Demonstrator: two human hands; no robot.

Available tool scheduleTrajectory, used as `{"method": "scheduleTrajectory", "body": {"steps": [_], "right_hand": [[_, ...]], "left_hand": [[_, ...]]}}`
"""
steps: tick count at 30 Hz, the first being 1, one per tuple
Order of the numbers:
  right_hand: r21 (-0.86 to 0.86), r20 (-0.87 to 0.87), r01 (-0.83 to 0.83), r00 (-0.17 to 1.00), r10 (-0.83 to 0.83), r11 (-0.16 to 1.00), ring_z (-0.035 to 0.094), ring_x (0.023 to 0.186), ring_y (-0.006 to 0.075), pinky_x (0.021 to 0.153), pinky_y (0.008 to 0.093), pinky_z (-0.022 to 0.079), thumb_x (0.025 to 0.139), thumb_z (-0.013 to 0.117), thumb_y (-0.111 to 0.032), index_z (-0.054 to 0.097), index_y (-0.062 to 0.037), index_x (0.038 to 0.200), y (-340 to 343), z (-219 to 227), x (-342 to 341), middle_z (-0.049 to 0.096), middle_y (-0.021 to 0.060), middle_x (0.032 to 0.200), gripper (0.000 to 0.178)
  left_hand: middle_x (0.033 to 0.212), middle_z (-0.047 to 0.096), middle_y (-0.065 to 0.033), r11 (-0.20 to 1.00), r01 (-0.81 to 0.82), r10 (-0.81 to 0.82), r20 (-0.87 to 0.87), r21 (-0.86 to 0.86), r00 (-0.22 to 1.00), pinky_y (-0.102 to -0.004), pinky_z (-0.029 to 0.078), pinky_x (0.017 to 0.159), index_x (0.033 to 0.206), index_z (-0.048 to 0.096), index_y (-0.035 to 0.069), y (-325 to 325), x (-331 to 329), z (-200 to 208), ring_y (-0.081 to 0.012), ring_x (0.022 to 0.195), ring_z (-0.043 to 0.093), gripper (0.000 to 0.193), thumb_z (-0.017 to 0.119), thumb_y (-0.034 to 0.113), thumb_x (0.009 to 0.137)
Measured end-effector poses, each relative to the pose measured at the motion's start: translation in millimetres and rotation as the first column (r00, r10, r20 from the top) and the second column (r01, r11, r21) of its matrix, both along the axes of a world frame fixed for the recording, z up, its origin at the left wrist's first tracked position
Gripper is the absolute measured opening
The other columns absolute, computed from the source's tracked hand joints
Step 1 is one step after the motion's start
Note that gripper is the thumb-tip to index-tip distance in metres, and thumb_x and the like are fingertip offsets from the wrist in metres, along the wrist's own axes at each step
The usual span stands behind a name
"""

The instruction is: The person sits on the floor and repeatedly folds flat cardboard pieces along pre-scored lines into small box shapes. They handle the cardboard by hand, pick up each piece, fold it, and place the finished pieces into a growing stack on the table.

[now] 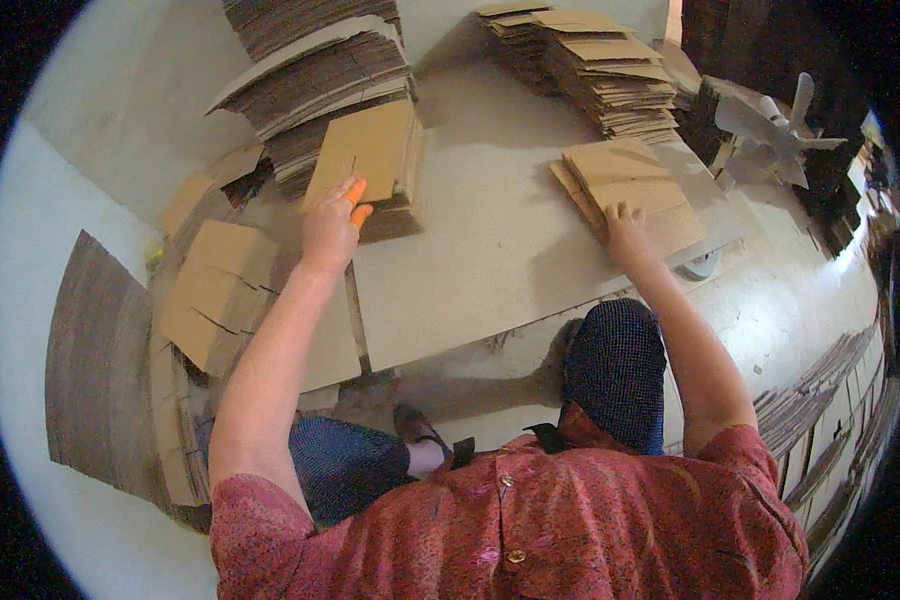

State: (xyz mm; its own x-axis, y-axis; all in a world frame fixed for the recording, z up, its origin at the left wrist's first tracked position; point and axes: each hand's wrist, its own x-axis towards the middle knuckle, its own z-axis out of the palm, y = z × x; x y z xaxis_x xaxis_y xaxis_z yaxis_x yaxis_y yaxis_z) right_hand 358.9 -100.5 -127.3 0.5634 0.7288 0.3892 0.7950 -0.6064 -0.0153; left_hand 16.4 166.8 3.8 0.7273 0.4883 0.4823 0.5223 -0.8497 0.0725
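My left hand (335, 222), with orange covers on two fingers, is at the near edge of a neat stack of flat brown cardboard pieces (365, 150). Its fingers close on the top piece at the corner; the thumb is hard to make out. To the right, my right hand (630, 235) curls its fingers over the near edge of a cardboard piece (645, 185) on a lower pile. A second piece sticks out at that pile's left side, slightly askew. What lies under the right palm is hidden.
Both piles rest on a pale tabletop (460, 260). Tall cardboard stacks stand at the back left (320, 80) and back right (610, 75). A slotted cardboard sheet (220, 290) leans left of my arm. A fan with pale blades (780, 130) stands far right, above more cardboard (820, 400).
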Motion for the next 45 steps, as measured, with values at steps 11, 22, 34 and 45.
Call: {"method": "scheduleTrajectory", "body": {"steps": [11, 22, 34, 45], "right_hand": [[0.591, -0.709, 0.285, -0.264, 0.654, 0.755, 0.062, 0.087, 0.031, 0.072, 0.0358, 0.051, 0.082, 0.06, -0.042, 0.051, 0.0032, 0.114, 10.9, 117.7, -142.0, 0.058, 0.0218, 0.107, 0.057], [0.654, -0.508, -0.227, 0.575, 0.641, 0.722, 0.049, 0.05, 0.0194, 0.049, 0.0329, 0.039, 0.082, 0.057, -0.011, 0.058, 0.0043, 0.076, -2.3, 91.8, -198.9, 0.053, 0.0198, 0.059, 0.017], [0.658, -0.492, -0.237, 0.584, 0.646, 0.715, 0.038, 0.05, 0.0132, 0.045, 0.0352, 0.037, 0.082, 0.062, -0.011, 0.056, 0.0052, 0.068, 1.7, 76.1, -209.5, 0.05, 0.0154, 0.052, 0.022], [0.909, -0.109, -0.319, 0.438, 0.892, 0.268, 0.055, 0.085, 0.0168, 0.072, 0.029, 0.045, 0.083, 0.059, -0.003, 0.059, -0.0012, 0.103, -3.2, 158.1, -248.2, 0.061, 0.0068, 0.096, 0.02]], "left_hand": [[0.11, 0.06, -0.0126, 0.915, 0.363, -0.402, 0.335, 0.173, 0.852, -0.0342, 0.051, 0.076, 0.104, 0.062, 0.001, -113.6, -23.9, 6.6, -0.0274, 0.089, 0.062, 0.029, 0.058, 0.002, 0.075], [0.143, 0.01, -0.0252, 0.69, -0.721, 0.716, -0.2, 0.064, 0.669, -0.0514, 0.02, 0.104, 0.135, 0.013, -0.006, -50.1, -179.2, 41.9, -0.0398, 0.131, 0.015, 0.089, 0.059, 0.045, 0.079], [0.078, 0.06, -0.0212, 0.828, -0.558, 0.546, -0.147, -0.057, 0.825, -0.0453, 0.042, 0.063, 0.079, 0.059, -0.001, 14.1, -236.3, 48.6, -0.036, 0.075, 0.057, 0.031, 0.054, 0.029, 0.086], [0.071, 0.056, -0.0216, 0.954, -0.205, 0.206, -0.019, -0.22, 0.978, -0.0413, 0.042, 0.061, 0.083, 0.057, -0.004, -57.2, -146.1, 105.2, -0.0337, 0.068, 0.056, 0.027, 0.055, 0.023, 0.084]]}}
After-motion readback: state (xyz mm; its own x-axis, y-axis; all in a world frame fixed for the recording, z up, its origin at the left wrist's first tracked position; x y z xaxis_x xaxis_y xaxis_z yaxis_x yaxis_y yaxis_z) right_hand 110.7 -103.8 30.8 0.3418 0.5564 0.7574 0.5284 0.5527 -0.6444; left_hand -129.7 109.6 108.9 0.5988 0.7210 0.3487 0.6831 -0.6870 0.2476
